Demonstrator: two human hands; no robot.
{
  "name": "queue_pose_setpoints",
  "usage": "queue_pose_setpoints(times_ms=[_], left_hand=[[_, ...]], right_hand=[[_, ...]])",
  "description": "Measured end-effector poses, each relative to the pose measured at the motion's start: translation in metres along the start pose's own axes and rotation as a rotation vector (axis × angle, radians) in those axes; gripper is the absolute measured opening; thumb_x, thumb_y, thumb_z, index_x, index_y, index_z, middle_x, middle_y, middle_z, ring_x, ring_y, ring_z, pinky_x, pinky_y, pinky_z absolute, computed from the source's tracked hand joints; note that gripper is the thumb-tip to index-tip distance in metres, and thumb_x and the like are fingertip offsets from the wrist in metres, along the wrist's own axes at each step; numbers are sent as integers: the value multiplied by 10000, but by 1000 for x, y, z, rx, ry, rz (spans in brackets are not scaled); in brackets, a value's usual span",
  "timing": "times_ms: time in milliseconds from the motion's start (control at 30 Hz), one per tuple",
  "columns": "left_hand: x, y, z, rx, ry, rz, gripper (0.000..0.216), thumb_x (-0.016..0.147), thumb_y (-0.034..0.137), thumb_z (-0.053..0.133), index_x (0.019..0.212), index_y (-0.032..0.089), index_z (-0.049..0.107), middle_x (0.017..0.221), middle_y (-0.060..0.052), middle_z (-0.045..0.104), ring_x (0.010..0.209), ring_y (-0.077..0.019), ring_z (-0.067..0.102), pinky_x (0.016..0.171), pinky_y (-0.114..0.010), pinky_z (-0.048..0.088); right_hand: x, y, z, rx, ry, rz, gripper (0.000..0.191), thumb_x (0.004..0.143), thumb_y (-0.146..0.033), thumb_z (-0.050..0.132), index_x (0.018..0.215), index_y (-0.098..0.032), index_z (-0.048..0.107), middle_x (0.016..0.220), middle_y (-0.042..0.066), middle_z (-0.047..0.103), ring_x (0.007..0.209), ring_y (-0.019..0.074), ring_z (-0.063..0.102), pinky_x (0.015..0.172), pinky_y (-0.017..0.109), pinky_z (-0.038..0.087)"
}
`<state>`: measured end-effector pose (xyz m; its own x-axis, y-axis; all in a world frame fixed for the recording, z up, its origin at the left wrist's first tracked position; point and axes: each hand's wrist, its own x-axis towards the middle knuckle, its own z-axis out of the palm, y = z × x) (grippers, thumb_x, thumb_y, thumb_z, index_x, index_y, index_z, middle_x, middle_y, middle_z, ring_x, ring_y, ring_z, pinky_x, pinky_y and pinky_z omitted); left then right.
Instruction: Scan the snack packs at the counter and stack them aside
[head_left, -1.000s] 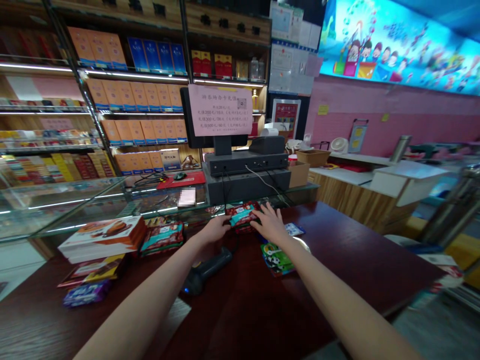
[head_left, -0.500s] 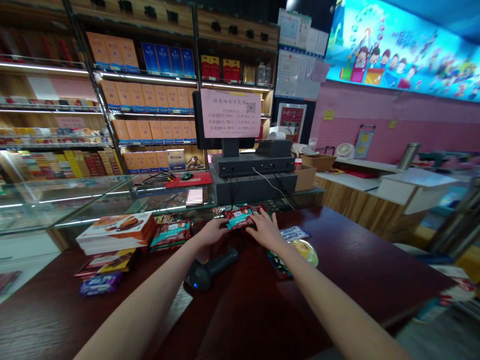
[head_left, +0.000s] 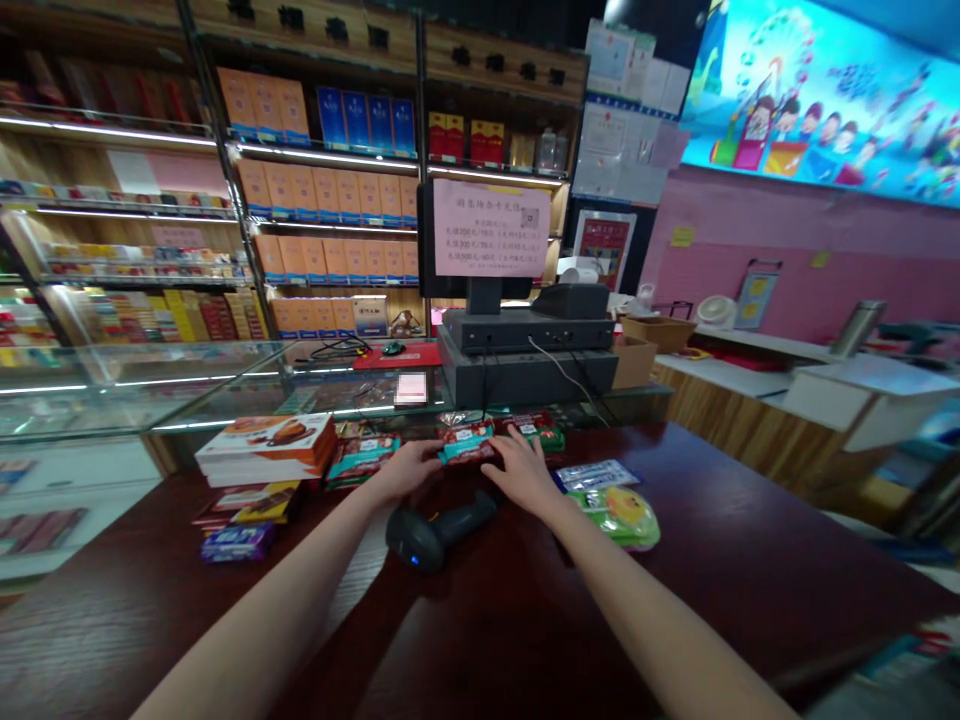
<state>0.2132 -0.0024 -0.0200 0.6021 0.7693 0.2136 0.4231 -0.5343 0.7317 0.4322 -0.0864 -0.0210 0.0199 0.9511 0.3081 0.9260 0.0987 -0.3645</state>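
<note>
A teal-and-red snack packet (head_left: pixel 466 443) lies near the back of the dark counter, between my two hands. My left hand (head_left: pixel 409 470) has its thumb and fingers closed at the packet's left edge. At the right edge is my right hand (head_left: pixel 521 470), fingers spread, the thumb close to the packet. Just beyond those fingers lies a red-and-green packet (head_left: pixel 551 438), partly covered. More teal-and-red packets (head_left: pixel 365 458) rest left of my left hand. A black barcode scanner (head_left: pixel 435 535) lies below, between my forearms.
White-and-orange boxes (head_left: pixel 266 450), a yellow-and-red packet (head_left: pixel 262 502) and a purple packet (head_left: pixel 236 542) sit at left. A blue-and-white packet (head_left: pixel 596 475) and a green package (head_left: pixel 615 517) lie at right. A cash register (head_left: pixel 529 370) with a sign-covered screen (head_left: pixel 487 230) stands behind.
The view has turned slightly left. Both hands and the teal-and-red packet between them have shifted left along the counter, and the red-and-green packet at right shows more.
</note>
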Motion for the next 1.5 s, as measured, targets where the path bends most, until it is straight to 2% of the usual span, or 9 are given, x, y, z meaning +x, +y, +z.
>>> queue_pose_setpoints(times_ms=[133, 333, 500, 700, 900, 1000, 1200, 1300, 1500], left_hand=[[-11, -12, -10, -68, 63, -6, 413, 773, 331, 591, 1130, 183, 739, 833, -28, 772, 791, -222, 703, 748, -300, 550], [-27, -32, -23, -89, 161, -28, 514, 756, 337, 606, 1228, 151, 689, 1122, -70, 760, 987, -256, 701, 911, -370, 535], [-42, -43, -23, -158, 225, -74, 591, 773, 372, 611, 1307, 119, 630, 1079, -87, 766, 991, -263, 708, 951, -410, 525], [-56, -45, -22, -139, 330, -95, 533, 783, 380, 636, 1277, 183, 662, 1156, -75, 748, 1073, -274, 688, 1017, -432, 491], [-67, -34, -18, -276, 373, -108, 576, 819, 398, 616, 1349, 172, 604, 1142, -91, 748, 1021, -264, 704, 860, -389, 572], [-71, -30, -16, -319, 376, -138, 608, 822, 412, 621, 1373, 161, 580, 1090, -92, 757, 976, -258, 715, 834, -382, 580], [-78, -30, -15, -324, 386, -141, 598, 822, 415, 620, 1365, 166, 586, 1171, -93, 734, 1089, -251, 686, 996, -417, 524], [-80, -30, -13, -308, 370, -141, 604, 821, 418, 610, 1367, 160, 583, 1182, -92, 729, 1086, -250, 685, 993, -415, 528], [-84, -29, -13, -221, 358, -89, 559, 821, 404, 636, 1346, 214, 613, 1394, -76, 620, 1254, -270, 600, 1044, -403, 498]], right_hand=[[1, -11, 9, 53, -9, -17, 490, 894, -303, 600, 1376, -222, 561, 1480, 98, 538, 1492, 317, 287, 1181, 676, 99], [5, -20, 26, 147, 9, -43, 530, 878, -241, 606, 1403, -247, 540, 1499, 98, 516, 1479, 303, 321, 1183, 671, 131], [5, -23, 37, 228, 42, -99, 585, 854, -164, 584, 1427, -265, 520, 1516, 87, 497, 1483, 279, 320, 1193, 639, 171], [2, -18, 48, 289, 73, -193, 632, 849, -118, 541, 1451, -306, 493, 1507, 58, 512, 1483, 251, 329, 1200, 623, 195], [2, -11, 60, 291, 163, -296, 656, 863, -78, 486, 1469, -330, 468, 1491, 42, 532, 1467, 236, 364, 1182, 597, 278], [3, -9, 62, 259, 237, -369, 633, 882, -62, 461, 1463, -314, 483, 1464, 45, 561, 1443, 229, 407, 1178, 559, 315], [2, -12, 55, 190, 396, -510, 477, 966, -98, 449, 1398, -266, 564, 1358, 58, 651, 1365, 206, 509, 1138, 456, 383], [0, -13, 50, 177, 424, -521, 415, 979, -117, 462, 1337, -257, 618, 1298, 62, 689, 1319, 213, 556, 1098, 443, 409], [-3, -10, 45, 211, 460, -486, 337, 960, -143, 512, 1212, -268, 696, 1177, 61, 743, 1233, 235, 624, 1027, 446, 436]])
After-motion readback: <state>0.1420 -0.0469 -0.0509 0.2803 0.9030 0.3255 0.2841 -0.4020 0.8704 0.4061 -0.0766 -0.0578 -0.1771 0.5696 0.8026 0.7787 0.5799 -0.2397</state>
